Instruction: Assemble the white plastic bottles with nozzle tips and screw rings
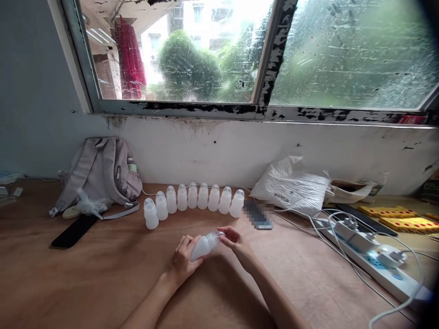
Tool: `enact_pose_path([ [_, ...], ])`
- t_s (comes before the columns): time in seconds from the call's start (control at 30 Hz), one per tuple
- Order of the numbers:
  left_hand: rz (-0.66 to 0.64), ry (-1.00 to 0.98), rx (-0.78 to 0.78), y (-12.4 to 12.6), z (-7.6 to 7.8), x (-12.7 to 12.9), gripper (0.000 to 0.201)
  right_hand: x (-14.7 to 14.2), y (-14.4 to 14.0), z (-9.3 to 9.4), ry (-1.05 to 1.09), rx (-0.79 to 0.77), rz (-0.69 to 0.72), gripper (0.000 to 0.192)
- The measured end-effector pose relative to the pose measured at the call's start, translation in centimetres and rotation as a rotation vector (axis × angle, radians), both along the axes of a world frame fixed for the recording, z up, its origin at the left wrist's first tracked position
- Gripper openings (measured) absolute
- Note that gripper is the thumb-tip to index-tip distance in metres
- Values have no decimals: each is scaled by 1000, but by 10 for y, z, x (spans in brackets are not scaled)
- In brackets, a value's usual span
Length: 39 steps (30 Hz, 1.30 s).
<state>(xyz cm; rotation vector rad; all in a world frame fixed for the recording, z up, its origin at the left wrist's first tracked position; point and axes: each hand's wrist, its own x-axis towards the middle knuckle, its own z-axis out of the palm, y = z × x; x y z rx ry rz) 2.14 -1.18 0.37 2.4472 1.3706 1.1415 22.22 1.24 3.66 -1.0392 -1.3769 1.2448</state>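
Head camera, looking down at a wooden table [103, 283]: a small frosted white bottle [205, 246] lies tilted between two bare hands, its clear cap end pointing up and to the right, just above the tabletop near the middle of the view. Left hand [183, 261] wraps its fingers around the bottle's body, closed on it from below and behind. Right hand [236, 241] pinches the clear cap [218, 235] with thumb and fingertips, so both hands are clamped on the same bottle.

Just beyond the hands, nine matching bottles [192, 197] stand upright in a curved row, each touching or nearly touching its neighbour, the leftmost bottle [151, 214] set a little nearer the person. To the right of the row lies a blurred flat object [258, 214]. Farther right sit a crumpled white plastic bag [291, 187], a white power strip [373, 262] with chargers and loose cables, and yellow blocks [399, 218] at the table's far edge. To the left, a grey backpack [101, 171] leans against the wall, with a dark phone [73, 231] lying flat in front of it. Behind everything, a rain-streaked window [240, 50] with a peeling black frame shows trees and buildings.
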Motion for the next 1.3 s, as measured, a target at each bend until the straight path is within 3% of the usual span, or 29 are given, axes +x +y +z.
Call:
enact_pose_path([
  [0.37, 25, -63, 24, -5, 0, 5, 44, -8, -7, 7, 119, -6, 15, 27],
  [0.5, 111, -261, -74, -11, 3, 17, 44, -25, -15, 13, 260, 11, 61, 48],
  [0.6, 51, -341, -204, -16, 10, 22, 40, -33, -19, 12, 243, 14, 66, 64],
  [0.77, -31, -449, -395, -21, 24, 24, 35, -35, -22, 8, 201, 27, -4, 69],
  [0.9, -94, -575, -502, -22, 24, 27, 41, -33, -22, 12, 213, 48, -20, 53],
  [1.0, -134, -493, -515, -24, 24, 26, 46, -26, -18, 14, 298, -37, -32, 30],
  [1.07, -163, -405, -466, -26, 25, 25, 48, -20, -14, 14, 351, -117, -14, 37],
  [1.17, -218, -350, -414, -30, 26, 26, 47, -16, -12, 14, 384, -199, 84, 42],
  [1.3, -190, -333, -367, -33, 22, 29, 41, -18, -16, 14, 382, -242, 233, 19],
])
